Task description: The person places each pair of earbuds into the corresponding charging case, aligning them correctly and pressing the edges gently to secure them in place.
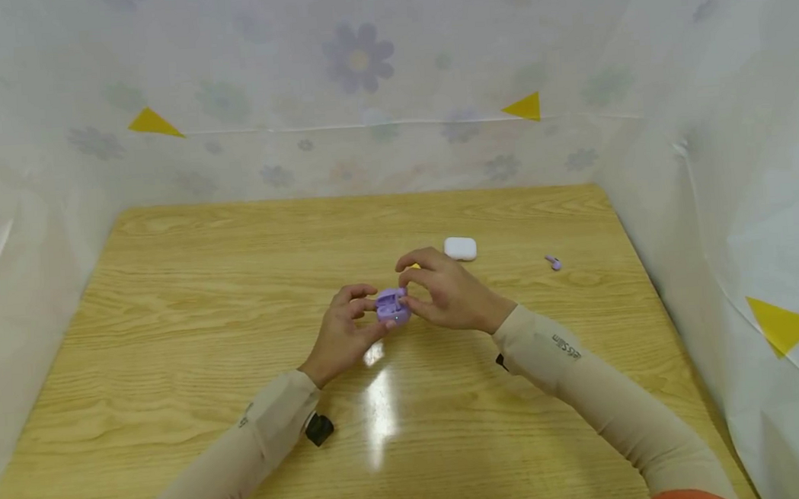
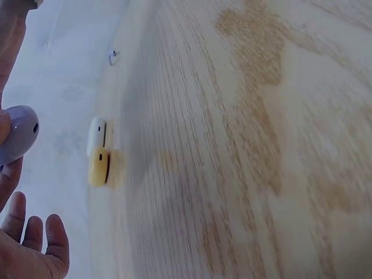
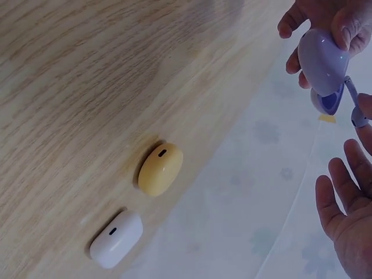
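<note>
My left hand (image 1: pixel 343 331) grips a purple earbud case (image 1: pixel 393 316) above the table, its lid raised. Right at the case's mouth, my right hand (image 1: pixel 453 296) pinches a purple earbud (image 3: pixel 358 116) between thumb and index finger, the other fingers spread. In the right wrist view the bud's stem points up toward the opening; whether it touches the case I cannot tell. The left wrist view catches the case's rounded purple shell (image 2: pixel 23 136) with a dark slot. Another purple earbud (image 1: pixel 554 263) lies alone on the tabletop, off to the right.
Beyond my right hand sit a white earbud case (image 1: pixel 460 248) and a yellow one (image 3: pixel 161 168), both closed. From the head view, fingers mostly cover the yellow case. Pale flower-patterned sheeting (image 1: pixel 366 160) surrounds the wooden table (image 1: pixel 203 292) at the back and sides.
</note>
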`<state>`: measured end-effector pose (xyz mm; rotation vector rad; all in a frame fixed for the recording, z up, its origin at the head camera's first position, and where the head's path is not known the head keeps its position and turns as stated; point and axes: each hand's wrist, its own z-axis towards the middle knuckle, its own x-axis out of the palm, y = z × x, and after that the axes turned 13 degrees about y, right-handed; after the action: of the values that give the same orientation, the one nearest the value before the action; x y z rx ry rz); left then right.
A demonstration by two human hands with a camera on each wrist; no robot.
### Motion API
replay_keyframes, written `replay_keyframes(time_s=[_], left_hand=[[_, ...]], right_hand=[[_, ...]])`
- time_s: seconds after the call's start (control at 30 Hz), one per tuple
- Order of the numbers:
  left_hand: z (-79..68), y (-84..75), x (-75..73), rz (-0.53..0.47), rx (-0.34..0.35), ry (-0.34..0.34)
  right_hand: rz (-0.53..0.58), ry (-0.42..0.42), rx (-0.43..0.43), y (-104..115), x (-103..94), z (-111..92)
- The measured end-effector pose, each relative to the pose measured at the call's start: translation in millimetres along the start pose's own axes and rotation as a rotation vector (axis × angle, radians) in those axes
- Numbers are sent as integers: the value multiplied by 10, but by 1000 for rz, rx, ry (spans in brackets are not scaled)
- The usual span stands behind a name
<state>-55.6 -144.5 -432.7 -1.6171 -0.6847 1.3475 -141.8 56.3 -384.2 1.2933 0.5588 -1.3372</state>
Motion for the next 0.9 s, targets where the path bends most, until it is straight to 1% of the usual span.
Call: replay_keyframes(time_s=[0.1,0.17,0.27,0.4,0.53,0.6,0.67,0.9], left_hand=[[-1,-5,1,-14,0,2],[-2,-15,1,-17,2,0],[1,-22,5,-10,0,-2],[5,-37,7,-10,2,-9],[0,-49,10,-33,1,-9],[-4,-50,15,-40,5,-6],[-6,-48,20,-37,10,-5],[-13,-31,40,30,49,-29]], right_hand=[[-28,-2,-26,29,-15,25],[-68,0,-41,53,-36,43],[-156,22,-50,91,-78,65],[-293,78,-50,137,-117,89],[-374,108,-67,185,-123,117],[-371,114,-76,202,-111,130],[-346,121,-83,206,-89,141],[-256,125,-113,193,-20,147]])
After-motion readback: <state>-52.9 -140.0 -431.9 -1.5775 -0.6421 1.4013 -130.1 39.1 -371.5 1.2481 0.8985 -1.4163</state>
